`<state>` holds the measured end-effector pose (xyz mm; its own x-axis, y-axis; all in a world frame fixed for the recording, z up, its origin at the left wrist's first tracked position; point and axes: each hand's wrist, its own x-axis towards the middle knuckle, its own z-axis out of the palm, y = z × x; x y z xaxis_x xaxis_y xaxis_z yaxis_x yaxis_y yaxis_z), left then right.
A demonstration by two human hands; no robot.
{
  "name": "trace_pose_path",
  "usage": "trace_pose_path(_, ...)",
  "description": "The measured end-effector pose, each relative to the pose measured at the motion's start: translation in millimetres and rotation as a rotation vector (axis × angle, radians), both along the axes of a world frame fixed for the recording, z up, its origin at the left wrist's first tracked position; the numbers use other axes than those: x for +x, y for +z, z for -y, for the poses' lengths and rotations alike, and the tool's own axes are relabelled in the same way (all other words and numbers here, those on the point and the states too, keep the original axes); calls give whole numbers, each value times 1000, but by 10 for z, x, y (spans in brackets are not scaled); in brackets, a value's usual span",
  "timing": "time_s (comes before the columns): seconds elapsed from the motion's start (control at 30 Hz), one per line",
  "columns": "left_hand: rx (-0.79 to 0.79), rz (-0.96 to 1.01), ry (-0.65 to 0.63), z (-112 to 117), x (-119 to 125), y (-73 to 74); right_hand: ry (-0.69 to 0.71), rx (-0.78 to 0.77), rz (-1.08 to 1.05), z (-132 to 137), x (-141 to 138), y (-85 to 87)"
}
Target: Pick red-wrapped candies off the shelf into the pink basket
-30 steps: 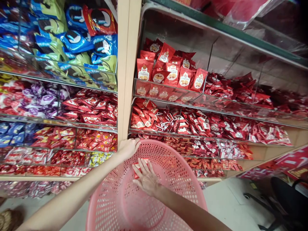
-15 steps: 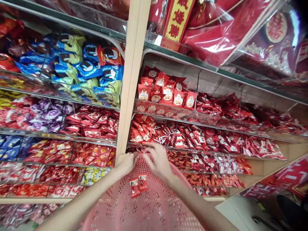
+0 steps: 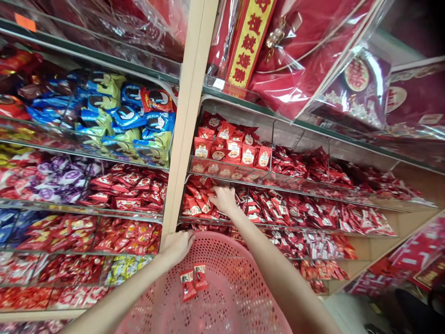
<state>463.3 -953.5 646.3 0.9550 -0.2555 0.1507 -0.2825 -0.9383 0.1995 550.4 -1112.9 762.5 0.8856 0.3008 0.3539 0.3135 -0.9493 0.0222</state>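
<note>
My left hand [image 3: 177, 246] is closed on the far rim of a pink perforated plastic basket [image 3: 239, 301] held low in front of me. Two small red snack packets [image 3: 193, 279] lie against the basket's inner wall. My right hand [image 3: 223, 199] reaches up into a shelf bin of small red packets [image 3: 200, 204], its fingers curled down among them. Whether it holds one is hidden by the hand and the pile.
Tiers of clear-fronted shelves hold snack packets: blue and green ones [image 3: 132, 120] upper left, purple ones [image 3: 59, 178] left, red ones [image 3: 313, 208] to the right. A beige upright post [image 3: 182, 125] divides the shelving. Red wrapped goods [image 3: 313, 55] hang above.
My right hand left the basket, where two red packets now lie, and rose to the shelf bin of red packets. The view tilted upward. My left hand stayed on the rim.
</note>
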Motion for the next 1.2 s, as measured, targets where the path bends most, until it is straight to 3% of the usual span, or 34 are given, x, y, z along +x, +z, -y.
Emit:
trace_pose_path(0.2,28,-25,-16,-29,-17,69,-14,56,18,21,13,-35)
trace_pose_path(0.4,47,-19,-27,-63,-7,48,-2,212,87,107,-16,-47)
trace_pose_path(0.53,66,-23,-17,-59,14,29,44,606,29,202,-65,-10)
trace_pose_path(0.63,82,-30,-9,-49,16,49,174,1000,-54,261,-214,-3)
trace_pose_path(0.73,94,-41,-2,-40,8,81,303,1442,-283,306,-469,-60)
trace_pose_path(0.83,99,-54,4,-31,7,96,357,1748,-614,356,-749,-207)
trace_pose_path(0.93,95,-66,10,-20,21,83,381,1906,-882,415,-966,-455)
trace_pose_path(1.1,95,-58,19,8,13,63,271,1937,-1198,481,-1146,-940)
trace_pose_path(1.2,99,-50,23,17,-9,65,190,1849,-1204,489,-1173,-1160)
